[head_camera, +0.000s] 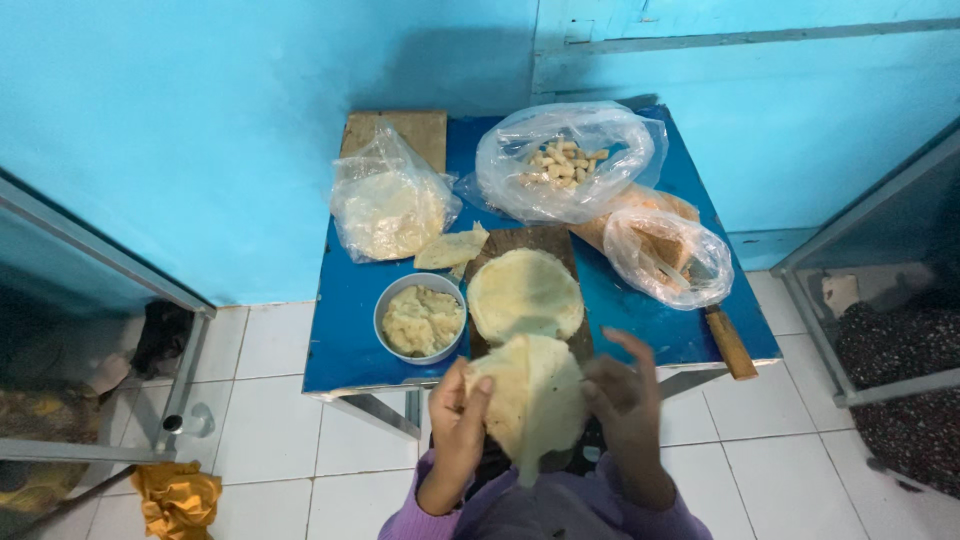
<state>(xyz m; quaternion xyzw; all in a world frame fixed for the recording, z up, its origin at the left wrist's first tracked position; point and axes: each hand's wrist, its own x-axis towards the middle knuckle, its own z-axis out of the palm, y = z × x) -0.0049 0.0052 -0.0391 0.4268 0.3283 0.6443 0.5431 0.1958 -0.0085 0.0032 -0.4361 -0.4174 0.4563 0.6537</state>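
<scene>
— What are you holding?
— My left hand (458, 415) is pinching a flat dough round (530, 400) at the table's (350, 340) near edge; my right hand (625, 395) is cupping it loosely.
— Progress?
— One round (524, 294) is lying on the board (525, 245), filling bowl (420, 318) still full.

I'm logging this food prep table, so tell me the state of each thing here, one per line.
Flat dough round: held up between both hands, lower edge drooping.
Left hand: gripping the round's left edge.
Right hand: fingers spread at its right edge.
Second round: lying flat on the wooden board.
Metal bowl: filled with pale mash.
Bag of pieces: open.
</scene>
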